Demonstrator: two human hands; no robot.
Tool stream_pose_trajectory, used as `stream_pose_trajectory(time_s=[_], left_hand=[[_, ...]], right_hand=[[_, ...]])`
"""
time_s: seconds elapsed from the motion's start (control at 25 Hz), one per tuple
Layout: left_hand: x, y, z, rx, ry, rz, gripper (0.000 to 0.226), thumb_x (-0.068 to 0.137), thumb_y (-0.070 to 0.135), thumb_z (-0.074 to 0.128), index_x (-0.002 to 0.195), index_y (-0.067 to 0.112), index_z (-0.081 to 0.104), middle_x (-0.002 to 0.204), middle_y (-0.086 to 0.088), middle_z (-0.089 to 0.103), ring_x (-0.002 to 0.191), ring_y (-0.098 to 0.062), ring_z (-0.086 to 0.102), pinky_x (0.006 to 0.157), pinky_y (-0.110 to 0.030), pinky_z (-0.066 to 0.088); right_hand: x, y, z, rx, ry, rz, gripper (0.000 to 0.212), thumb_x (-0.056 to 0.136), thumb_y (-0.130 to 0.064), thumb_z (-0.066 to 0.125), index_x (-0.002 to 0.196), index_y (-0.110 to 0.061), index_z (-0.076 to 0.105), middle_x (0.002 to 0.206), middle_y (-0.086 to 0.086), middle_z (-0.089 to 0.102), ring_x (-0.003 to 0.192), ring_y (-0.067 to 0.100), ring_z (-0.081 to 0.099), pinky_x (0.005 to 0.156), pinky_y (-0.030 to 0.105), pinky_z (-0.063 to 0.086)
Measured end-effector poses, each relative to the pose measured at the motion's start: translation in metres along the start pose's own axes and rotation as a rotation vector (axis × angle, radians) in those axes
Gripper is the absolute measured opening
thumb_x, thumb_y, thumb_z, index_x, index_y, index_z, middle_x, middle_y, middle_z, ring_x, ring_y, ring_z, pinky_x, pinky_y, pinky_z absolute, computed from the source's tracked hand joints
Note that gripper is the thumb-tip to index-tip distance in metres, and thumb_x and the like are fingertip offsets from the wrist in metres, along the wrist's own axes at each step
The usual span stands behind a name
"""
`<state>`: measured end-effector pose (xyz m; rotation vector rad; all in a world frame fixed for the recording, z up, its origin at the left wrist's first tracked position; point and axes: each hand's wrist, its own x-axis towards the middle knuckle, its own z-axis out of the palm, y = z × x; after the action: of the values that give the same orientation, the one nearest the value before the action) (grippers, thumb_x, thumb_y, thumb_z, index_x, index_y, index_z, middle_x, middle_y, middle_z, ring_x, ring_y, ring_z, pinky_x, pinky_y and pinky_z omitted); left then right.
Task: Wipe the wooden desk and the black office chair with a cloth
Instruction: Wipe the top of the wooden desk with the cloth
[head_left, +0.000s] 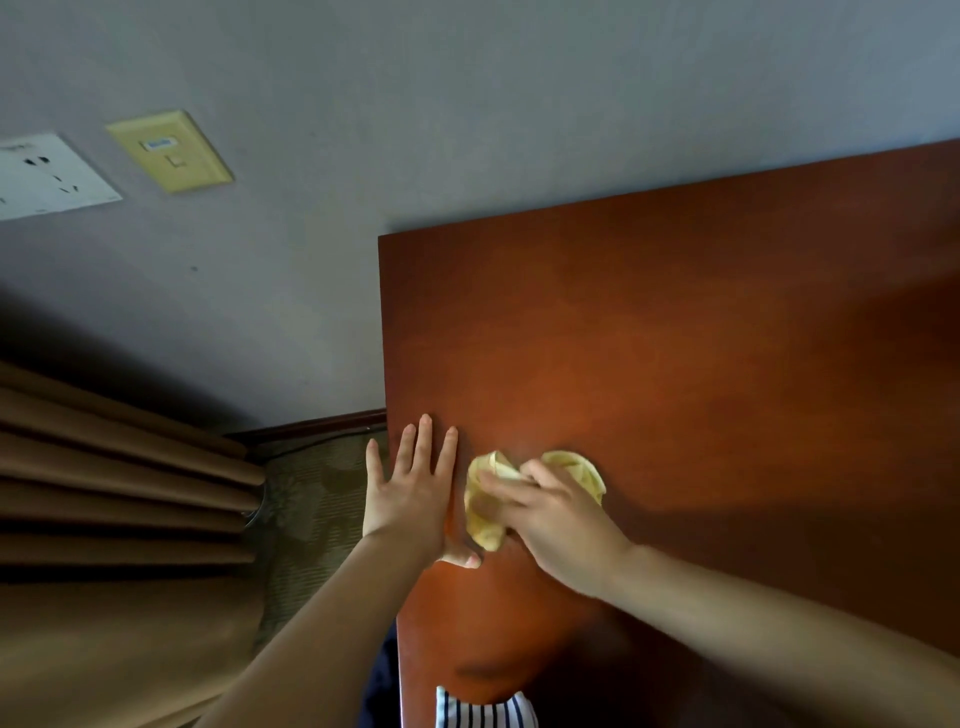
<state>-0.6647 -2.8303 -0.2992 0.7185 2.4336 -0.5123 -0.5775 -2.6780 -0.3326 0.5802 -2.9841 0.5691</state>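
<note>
Head view is showing me my right hand (558, 512) gripping a crumpled yellow cloth (485, 514) against the wooden desk (701, 338) near its left edge. I am resting my left hand (410, 493) flat just beside it, fingers spread.

Reddish-brown desk (675, 338), pale yellow cloth (485, 519), brown curtain (104, 493), grey wall (467, 104), blue-and-white striped fabric (483, 712).

Both arms are bare all the way up, with no sleeves showing. The left hand (410, 488) and the right hand (550, 514) have no rings, watch or gloves. Low down is a bit of white cloth with dark stripes (485, 709), maybe the person's shirt.
</note>
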Motion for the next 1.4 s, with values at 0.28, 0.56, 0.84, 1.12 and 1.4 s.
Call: stream_pose_trajectory(time_s=[0.28, 0.56, 0.84, 1.12, 1.4], left_hand=[[-0.01, 0.018, -0.006, -0.069, 0.048, 0.148, 0.128, 0.071, 0.068, 0.064, 0.145, 0.02, -0.029, 0.152, -0.006, -0.035, 0.143, -0.024, -0.025, 0.114, -0.052, -0.009], [-0.009, 0.042, 0.008, -0.277, -0.036, 0.156, 0.129, 0.07, 0.062, 0.07, 0.143, 0.029, -0.031, 0.147, 0.0, -0.043, 0.136, -0.027, -0.036, 0.114, -0.058, -0.002], [-0.005, 0.047, 0.008, -0.278, -0.061, 0.147, 0.132, 0.067, 0.064, 0.071, 0.139, 0.03, -0.035, 0.147, 0.001, -0.044, 0.136, -0.028, -0.037, 0.113, -0.059, -0.002], [-0.003, 0.045, 0.007, -0.276, -0.07, 0.135, 0.132, 0.067, 0.063, 0.072, 0.141, 0.031, -0.032, 0.146, 0.002, -0.044, 0.135, -0.027, -0.038, 0.113, -0.058, -0.004], [-0.004, 0.046, 0.001, -0.276, -0.069, 0.132, 0.131, 0.067, 0.06, 0.074, 0.144, 0.03, -0.029, 0.148, 0.002, -0.042, 0.138, -0.027, -0.034, 0.114, -0.059, 0.001]], right_hand=[[-0.074, 0.03, -0.024, -0.143, -0.098, -0.192, 0.051, 0.065, -0.02, 0.081, 0.11, -0.04, 0.067, 0.122, -0.018, 0.061, 0.087, 0.008, 0.05, 0.079, 0.02, 0.051], [-0.126, 0.095, -0.065, -0.138, -0.048, 0.21, 0.068, 0.055, 0.0, 0.086, 0.113, -0.031, 0.069, 0.125, -0.012, 0.06, 0.081, 0.014, 0.059, 0.072, 0.022, 0.053], [-0.103, 0.128, -0.063, -0.275, 0.26, 0.795, 0.039, 0.085, -0.007, 0.065, 0.121, -0.022, 0.064, 0.134, 0.001, 0.054, 0.114, 0.03, 0.048, 0.092, 0.043, 0.04], [-0.054, 0.085, -0.025, -0.029, 0.432, 1.071, 0.034, 0.092, -0.012, 0.055, 0.125, -0.018, 0.061, 0.136, 0.0, 0.054, 0.124, 0.027, 0.044, 0.1, 0.041, 0.033], [-0.066, 0.022, -0.008, -0.046, 0.317, 0.353, 0.04, 0.066, -0.008, 0.082, 0.103, -0.02, 0.074, 0.114, -0.005, 0.068, 0.1, 0.023, 0.064, 0.086, 0.037, 0.051]])
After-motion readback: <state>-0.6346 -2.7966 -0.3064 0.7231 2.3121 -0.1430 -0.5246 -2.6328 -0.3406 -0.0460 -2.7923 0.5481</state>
